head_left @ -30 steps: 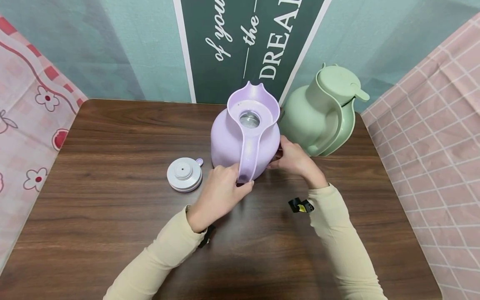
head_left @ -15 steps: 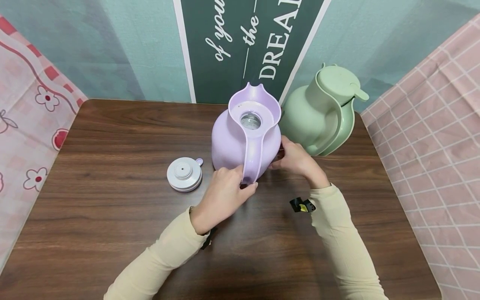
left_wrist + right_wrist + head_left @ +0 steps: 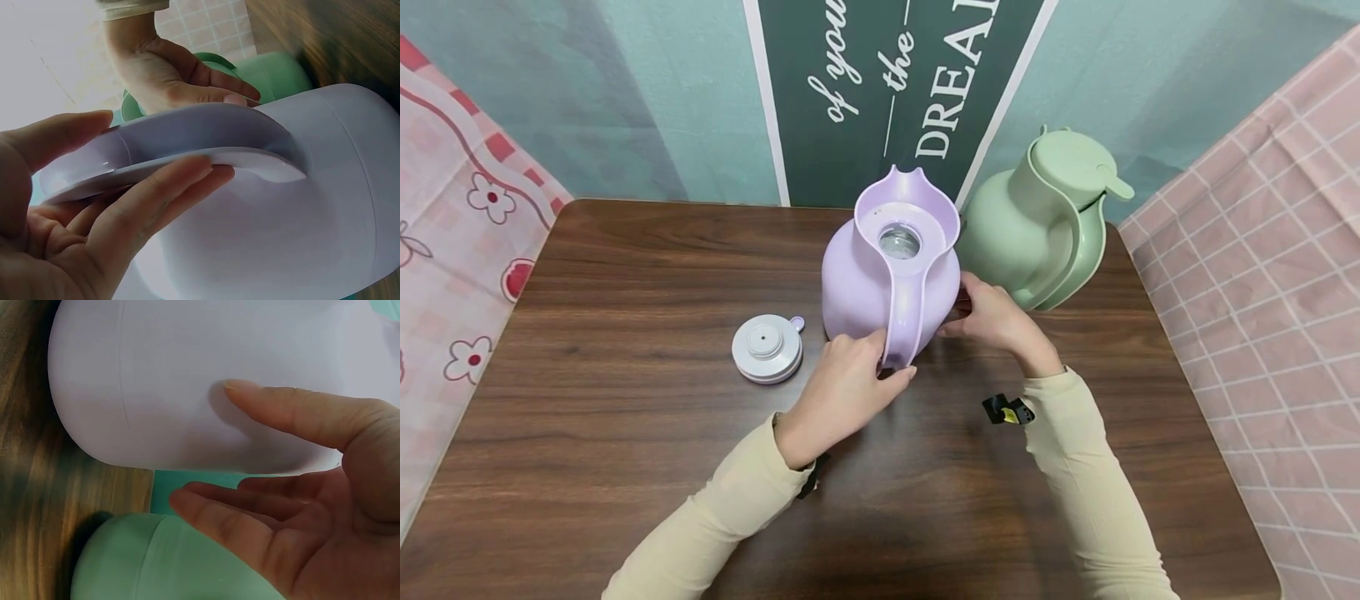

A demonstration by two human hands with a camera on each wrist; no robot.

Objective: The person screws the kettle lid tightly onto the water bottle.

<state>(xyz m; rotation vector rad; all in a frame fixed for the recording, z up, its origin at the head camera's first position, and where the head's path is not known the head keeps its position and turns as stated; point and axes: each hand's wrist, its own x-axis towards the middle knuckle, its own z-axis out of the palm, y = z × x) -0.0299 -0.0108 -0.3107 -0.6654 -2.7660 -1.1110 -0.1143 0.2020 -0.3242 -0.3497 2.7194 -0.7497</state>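
Well, the lilac vacuum jug (image 3: 863, 287) stands upright on the bench (image 3: 662, 275), with its top open. The left hand (image 3: 842, 385) pinches its handle (image 3: 907, 312) between thumb and fingers. The right hand (image 3: 996, 321) is beside the jug, fingers fairly straight and apart from the thumb; I can't tell if the thumb touches. The pale grey lid (image 3: 767, 348) lies apart, left of the jug. The green vacuum jug (image 3: 1011, 229) is just past the right hand. This step looks like steadying the jug; the next move seems to need it kept level.
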